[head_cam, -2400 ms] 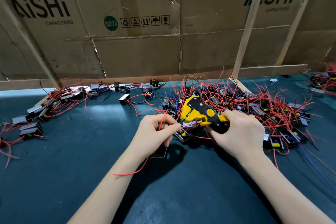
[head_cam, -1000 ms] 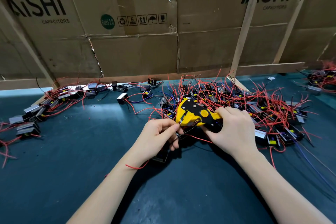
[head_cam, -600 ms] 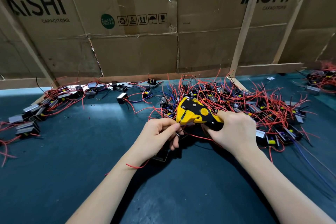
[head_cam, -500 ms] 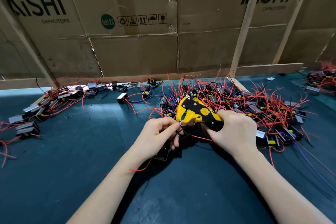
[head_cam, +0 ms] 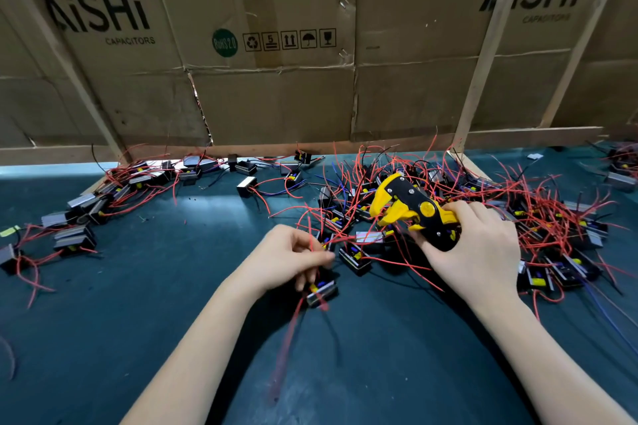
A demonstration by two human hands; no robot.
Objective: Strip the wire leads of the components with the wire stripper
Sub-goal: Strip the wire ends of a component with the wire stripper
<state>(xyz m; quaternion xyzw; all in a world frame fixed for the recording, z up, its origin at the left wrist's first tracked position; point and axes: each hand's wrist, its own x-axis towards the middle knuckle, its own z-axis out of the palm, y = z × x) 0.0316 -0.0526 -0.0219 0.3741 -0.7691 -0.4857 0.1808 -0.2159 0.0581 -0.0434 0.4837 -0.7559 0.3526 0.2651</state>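
Note:
My right hand (head_cam: 473, 252) grips the black handles of a yellow and black wire stripper (head_cam: 411, 209), whose yellow jaws point left and stand apart with no wire in them. My left hand (head_cam: 286, 259) pinches a red wire lead (head_cam: 312, 241) of a small black component (head_cam: 321, 291) that hangs just below its fingers, blurred, with a long red lead trailing toward me. The two hands are a short way apart above the green mat.
A big tangle of black components with red and blue leads (head_cam: 518, 217) lies behind and right of the stripper. A smaller row of components (head_cam: 114, 193) lies at the far left. A cardboard wall (head_cam: 276, 79) with wooden slats closes the back of the green mat (head_cam: 138, 286).
The wire has come out of the stripper's jaws. My left hand has drawn back left and toward me with the component, and the stripper's jaws have sprung apart.

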